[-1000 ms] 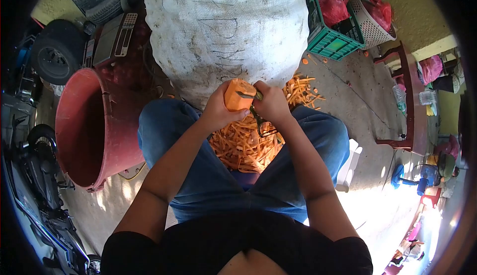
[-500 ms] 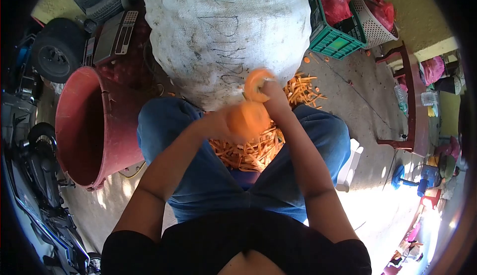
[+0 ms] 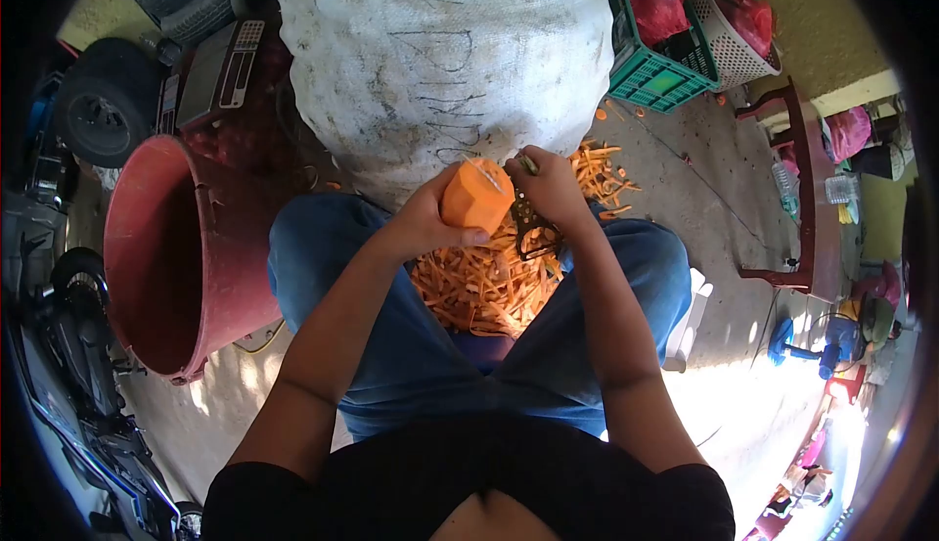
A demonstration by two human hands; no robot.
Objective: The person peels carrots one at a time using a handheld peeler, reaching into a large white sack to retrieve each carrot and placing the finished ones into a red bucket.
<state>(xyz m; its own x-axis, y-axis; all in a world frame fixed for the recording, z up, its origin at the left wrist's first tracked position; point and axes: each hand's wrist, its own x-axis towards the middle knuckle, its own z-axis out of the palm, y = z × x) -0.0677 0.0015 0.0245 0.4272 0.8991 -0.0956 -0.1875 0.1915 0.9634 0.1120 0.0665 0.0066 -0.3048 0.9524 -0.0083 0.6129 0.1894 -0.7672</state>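
Note:
My left hand (image 3: 427, 218) is wrapped round a thick, peeled orange carrot (image 3: 475, 197) with flat cut faces, its end tilted up toward me. Close beside it, my right hand (image 3: 548, 189) is closed on a slim green-handled tool (image 3: 529, 163); the fingers hide most of it, so I cannot tell its kind. A dark, spotted piece (image 3: 533, 231) shows just below the right hand. Under both hands, between my knees, lies a heap of orange peelings (image 3: 479, 292).
A large white woven sack (image 3: 440, 62) stands right in front of me. On the left a red bin (image 3: 240, 247) lies tipped, near a scale (image 3: 217, 71) and tyres (image 3: 108, 111). More peelings (image 3: 599, 171), a green crate (image 3: 665, 81) and a wooden frame (image 3: 810, 189) are on the right.
Both hands were blurred by motion, with the right hand further left and an orange curved shape by it. Now they are steadier, and the right hand has shifted slightly right, away from the carrot.

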